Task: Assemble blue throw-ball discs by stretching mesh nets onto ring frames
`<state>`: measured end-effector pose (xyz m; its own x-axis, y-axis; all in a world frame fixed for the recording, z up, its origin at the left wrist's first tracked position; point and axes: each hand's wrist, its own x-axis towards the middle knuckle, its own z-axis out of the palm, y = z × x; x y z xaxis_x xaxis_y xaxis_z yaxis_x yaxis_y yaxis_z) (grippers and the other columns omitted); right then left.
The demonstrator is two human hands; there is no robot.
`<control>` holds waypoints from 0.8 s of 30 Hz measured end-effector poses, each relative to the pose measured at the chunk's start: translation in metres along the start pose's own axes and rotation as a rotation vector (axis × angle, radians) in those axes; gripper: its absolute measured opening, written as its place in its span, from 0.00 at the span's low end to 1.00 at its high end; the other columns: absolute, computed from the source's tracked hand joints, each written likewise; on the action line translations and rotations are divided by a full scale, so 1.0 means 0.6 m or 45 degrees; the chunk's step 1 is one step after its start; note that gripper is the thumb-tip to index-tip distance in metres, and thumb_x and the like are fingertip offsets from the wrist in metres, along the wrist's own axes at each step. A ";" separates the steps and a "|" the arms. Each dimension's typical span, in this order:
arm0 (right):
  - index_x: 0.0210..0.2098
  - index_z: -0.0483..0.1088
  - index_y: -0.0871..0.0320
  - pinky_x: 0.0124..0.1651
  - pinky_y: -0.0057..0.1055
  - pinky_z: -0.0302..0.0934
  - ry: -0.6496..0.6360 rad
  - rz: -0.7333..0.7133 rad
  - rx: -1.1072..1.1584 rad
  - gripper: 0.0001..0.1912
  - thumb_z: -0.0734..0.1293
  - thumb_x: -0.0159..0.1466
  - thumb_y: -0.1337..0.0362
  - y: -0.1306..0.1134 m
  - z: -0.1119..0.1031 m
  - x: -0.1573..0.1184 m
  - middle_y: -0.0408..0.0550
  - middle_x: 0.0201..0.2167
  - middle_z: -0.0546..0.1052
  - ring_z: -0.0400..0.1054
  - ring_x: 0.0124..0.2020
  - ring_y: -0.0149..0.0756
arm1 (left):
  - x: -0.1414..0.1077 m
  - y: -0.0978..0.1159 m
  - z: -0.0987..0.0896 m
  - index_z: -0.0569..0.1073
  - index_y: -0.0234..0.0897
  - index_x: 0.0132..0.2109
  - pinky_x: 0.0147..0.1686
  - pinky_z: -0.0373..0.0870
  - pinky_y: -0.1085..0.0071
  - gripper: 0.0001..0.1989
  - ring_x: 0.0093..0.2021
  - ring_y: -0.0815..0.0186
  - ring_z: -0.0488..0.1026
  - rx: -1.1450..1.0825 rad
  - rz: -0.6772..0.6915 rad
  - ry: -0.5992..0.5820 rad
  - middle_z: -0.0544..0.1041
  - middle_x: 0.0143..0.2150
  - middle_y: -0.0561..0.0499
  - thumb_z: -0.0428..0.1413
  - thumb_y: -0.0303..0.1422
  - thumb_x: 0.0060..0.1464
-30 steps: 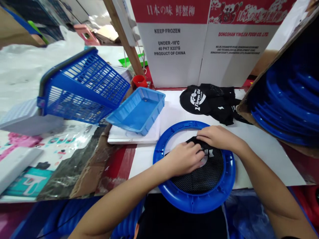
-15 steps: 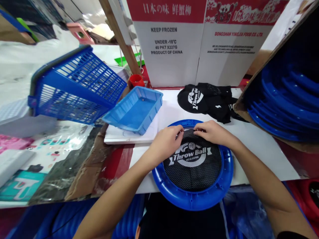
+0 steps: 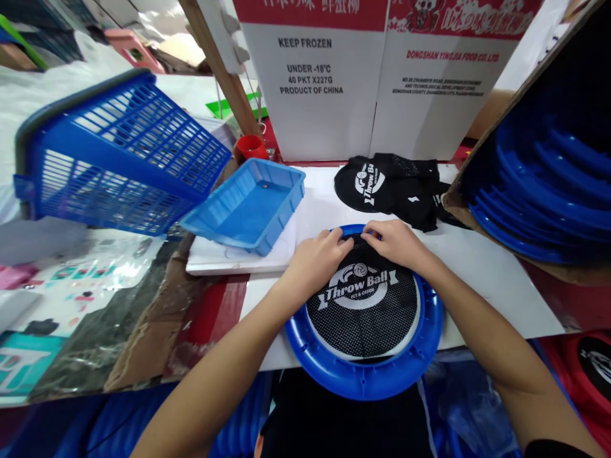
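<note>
A blue plastic ring lies at the table's front edge, partly over it. Inside it is a black mesh disc with white "Throw Ball" lettering; a pale gap shows between disc and ring at the lower right and lower left. My left hand has its fingers bent and pressed on the mesh's far edge, left of centre. Just to its right, my right hand pinches the far edge of the mesh near the ring's top. Further back lie more black mesh discs, overlapping in a pile.
A light blue tray sits left of the ring on a white board. Beyond are a tilted blue basket, a red cup and a white carton. At the right, a carton holds blue rings.
The mesh's far edge now lies further toward the ring's top, and its near edge has pulled away from the ring's lower side. Both hands have shifted slightly away from me. The view has moved slightly.
</note>
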<state>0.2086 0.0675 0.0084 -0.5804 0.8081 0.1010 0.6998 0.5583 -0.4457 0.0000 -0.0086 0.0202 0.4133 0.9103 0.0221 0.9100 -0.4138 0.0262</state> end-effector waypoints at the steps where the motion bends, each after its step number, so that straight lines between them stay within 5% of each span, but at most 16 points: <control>1: 0.40 0.79 0.56 0.37 0.31 0.56 0.000 0.011 0.016 0.07 0.68 0.71 0.63 0.001 0.001 0.003 0.46 0.30 0.81 0.72 0.34 0.37 | 0.002 -0.002 0.002 0.77 0.37 0.62 0.33 0.72 0.66 0.21 0.47 0.51 0.77 0.008 0.003 -0.009 0.77 0.49 0.38 0.46 0.23 0.71; 24: 0.31 0.76 0.58 0.33 0.31 0.49 0.058 0.180 0.179 0.07 0.69 0.66 0.69 -0.007 0.007 0.023 0.37 0.19 0.69 0.61 0.25 0.30 | 0.019 0.004 0.011 0.67 0.39 0.72 0.37 0.76 0.63 0.27 0.51 0.50 0.76 0.070 -0.027 -0.113 0.75 0.53 0.36 0.42 0.23 0.73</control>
<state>0.1957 0.0757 0.0078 -0.4591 0.8858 0.0672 0.7061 0.4098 -0.5776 0.0068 0.0008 0.0140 0.3927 0.9172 -0.0668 0.9181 -0.3952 -0.0289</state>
